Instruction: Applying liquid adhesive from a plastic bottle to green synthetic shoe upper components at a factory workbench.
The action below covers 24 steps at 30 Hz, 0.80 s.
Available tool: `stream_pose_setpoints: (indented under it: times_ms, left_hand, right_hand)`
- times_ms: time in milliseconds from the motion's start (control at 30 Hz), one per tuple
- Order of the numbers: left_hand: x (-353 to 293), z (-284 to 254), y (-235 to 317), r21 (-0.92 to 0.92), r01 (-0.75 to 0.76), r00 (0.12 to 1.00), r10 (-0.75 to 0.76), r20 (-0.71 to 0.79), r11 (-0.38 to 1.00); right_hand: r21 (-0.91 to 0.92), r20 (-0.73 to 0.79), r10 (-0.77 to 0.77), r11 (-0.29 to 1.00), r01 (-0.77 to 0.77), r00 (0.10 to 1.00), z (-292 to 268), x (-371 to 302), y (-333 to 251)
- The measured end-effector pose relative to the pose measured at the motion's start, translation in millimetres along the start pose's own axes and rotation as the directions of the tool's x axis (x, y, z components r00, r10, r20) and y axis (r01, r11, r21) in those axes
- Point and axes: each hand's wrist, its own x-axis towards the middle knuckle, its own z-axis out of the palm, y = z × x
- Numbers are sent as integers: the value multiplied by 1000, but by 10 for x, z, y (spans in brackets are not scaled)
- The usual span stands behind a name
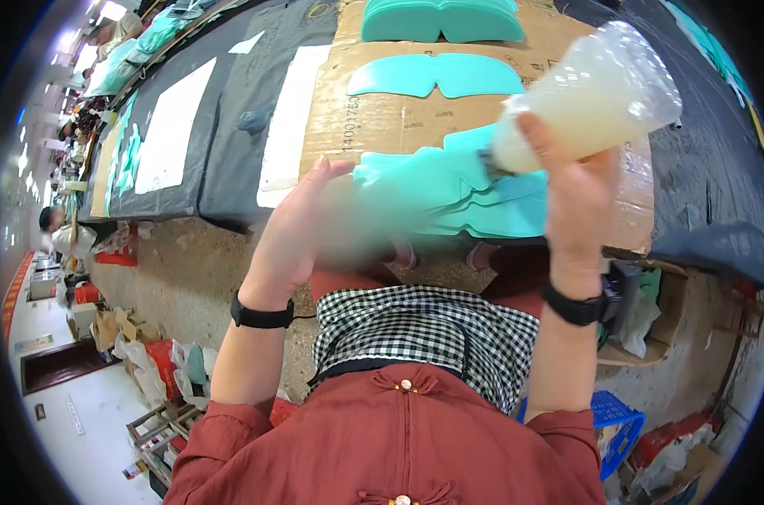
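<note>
My right hand (580, 194) is wrapped round a squeeze bottle (613, 93) of pale, cloudy liquid. The clear bottle is tipped, its dark nozzle pointing down and left against turquoise sheet pieces (449, 189). These flat, curved pieces overlap in a fanned pile at the near edge of the cardboard. At the pile's left end is my left hand (289, 231), its thumb stretched toward the pieces. A smear hides its other fingers, so I cannot tell whether they grip anything. A single notched turquoise piece (437, 76) lies flat beyond the pile.
A thick stack of turquoise pieces (441, 18) sits at the far side of the cardboard sheet (331, 126). White sheets (176, 126) lie on the dark-covered table to the left. Below the table at right are a cardboard box (651, 337) and a blue crate (622, 429).
</note>
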Motion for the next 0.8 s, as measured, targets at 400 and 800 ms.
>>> stream_pose_setpoints:
  times_ms: [400, 800]
  left_hand:
    - [-92, 131, 215, -78, -88, 995, 91, 41, 993]
    - [-44, 272, -135, 670, -738, 545, 654, 524, 78]
  right_hand:
    - [623, 19, 103, 777, -92, 994, 53, -287, -99]
    - [438, -158, -101, 884, 161, 982, -694, -70, -257]
